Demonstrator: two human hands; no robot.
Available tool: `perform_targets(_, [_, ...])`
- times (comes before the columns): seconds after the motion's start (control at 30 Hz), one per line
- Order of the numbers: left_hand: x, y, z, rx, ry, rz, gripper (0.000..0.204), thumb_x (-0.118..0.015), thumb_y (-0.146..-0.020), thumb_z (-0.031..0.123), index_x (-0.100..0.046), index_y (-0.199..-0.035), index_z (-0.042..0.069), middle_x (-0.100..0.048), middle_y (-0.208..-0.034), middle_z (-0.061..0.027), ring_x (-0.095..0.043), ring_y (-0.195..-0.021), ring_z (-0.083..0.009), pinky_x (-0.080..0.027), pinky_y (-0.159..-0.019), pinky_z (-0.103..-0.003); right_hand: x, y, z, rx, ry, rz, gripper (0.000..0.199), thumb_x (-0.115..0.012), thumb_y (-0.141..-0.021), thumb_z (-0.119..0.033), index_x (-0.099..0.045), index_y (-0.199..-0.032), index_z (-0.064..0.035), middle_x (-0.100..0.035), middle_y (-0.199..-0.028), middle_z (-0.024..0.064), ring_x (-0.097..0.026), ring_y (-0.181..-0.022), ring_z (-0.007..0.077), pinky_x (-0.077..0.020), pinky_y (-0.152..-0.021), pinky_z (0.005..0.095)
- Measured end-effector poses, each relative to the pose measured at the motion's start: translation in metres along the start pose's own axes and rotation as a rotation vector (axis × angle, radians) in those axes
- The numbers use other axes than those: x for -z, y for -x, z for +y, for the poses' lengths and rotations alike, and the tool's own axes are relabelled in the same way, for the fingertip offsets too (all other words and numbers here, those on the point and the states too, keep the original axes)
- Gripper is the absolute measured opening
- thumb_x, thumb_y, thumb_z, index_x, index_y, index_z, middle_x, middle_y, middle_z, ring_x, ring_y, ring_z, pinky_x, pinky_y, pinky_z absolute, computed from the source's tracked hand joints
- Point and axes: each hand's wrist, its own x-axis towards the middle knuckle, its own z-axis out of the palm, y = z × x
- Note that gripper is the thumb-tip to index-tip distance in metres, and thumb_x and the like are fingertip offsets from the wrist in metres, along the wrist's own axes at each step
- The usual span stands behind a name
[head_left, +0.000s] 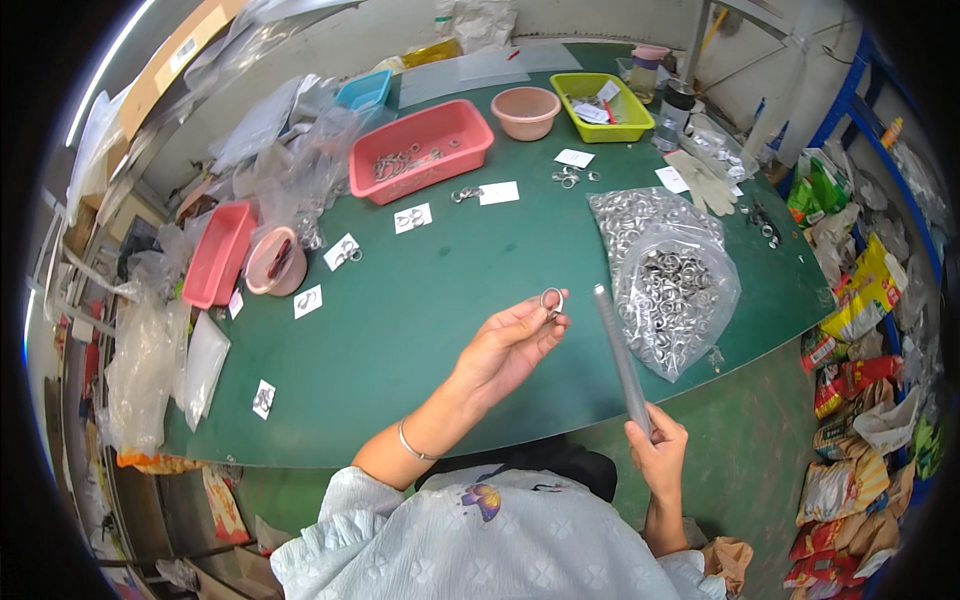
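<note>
My left hand point(505, 345) is raised over the middle of the green table, a silver-coloured ring point(552, 291) pinched upright at its fingertips. Whether a second ring sits under it is too small to tell. At the table's front edge, my right hand point(658, 448) grips the lower end of a long grey tapered rod, a ring mandrel point(621, 352). Its narrow tip points up and away, a short gap to the right of the ring. Just right of the mandrel lies a clear plastic bag point(728, 290) full of metal rings point(672, 290).
Small white cards point(412, 218) with rings curve along the left and far parts of the table point(440, 310). Behind them stand a large pink bin point(420, 178), a round pink bowl point(526, 112) and a yellow-green basket point(600, 130). Pale gloves point(705, 180) lie at the far right.
</note>
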Motion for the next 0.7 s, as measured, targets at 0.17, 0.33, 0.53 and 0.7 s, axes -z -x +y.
perform_targets(0.17, [0.009, 0.019, 0.003, 0.078, 0.127, -0.004, 0.019, -0.055, -0.089, 0.009, -0.053, -0.104, -0.003, -0.049, -0.098, -0.0078, -0.05, -0.092, -0.0154, -0.048, -0.086, -0.028, -0.013, -0.004, -0.003, -0.046, -0.115, -0.041, 0.032, -0.064, -0.082, -0.004, -0.056, -0.111, 0.0079, -0.048, -0.06, -0.0042, -0.037, -0.042, 0.0002, -0.025, -0.037, 0.0171])
perform_targets(0.33, [0.006, 0.031, 0.004, 0.136, 0.317, 0.059, 0.016, -0.054, -0.089, 0.008, -0.053, -0.102, -0.001, -0.052, -0.102, -0.011, -0.053, -0.09, -0.0145, -0.049, -0.08, -0.026, -0.022, -0.005, -0.004, -0.06, -0.122, -0.124, 0.033, -0.064, -0.083, -0.005, -0.055, -0.112, 0.0078, -0.048, -0.06, -0.0037, -0.038, -0.043, 0.0002, -0.0257, -0.037, 0.0171])
perform_targets(0.53, [0.013, 0.039, -0.001, 0.137, 0.565, 0.146, 0.018, -0.053, -0.087, 0.001, -0.053, -0.105, -0.001, -0.054, -0.104, -0.0124, -0.058, -0.091, -0.0172, -0.052, -0.082, -0.027, -0.033, -0.004, 0.0, -0.112, -0.151, -0.168, 0.032, -0.063, -0.083, -0.005, -0.055, -0.112, 0.0076, -0.049, -0.061, -0.0033, -0.038, -0.042, 0.0003, -0.0267, -0.037, 0.0168])
perform_targets(0.7, [0.017, 0.045, 0.002, 0.079, 0.447, 0.101, 0.018, -0.054, -0.086, 0.001, -0.054, -0.104, -0.002, -0.054, -0.107, -0.0133, -0.06, -0.092, -0.0203, -0.053, -0.082, -0.028, -0.038, -0.004, 0.002, -0.121, -0.147, -0.183, 0.032, -0.062, -0.083, -0.004, -0.055, -0.112, 0.0073, -0.049, -0.061, -0.003, -0.039, -0.042, 0.0006, -0.0272, -0.036, 0.0169])
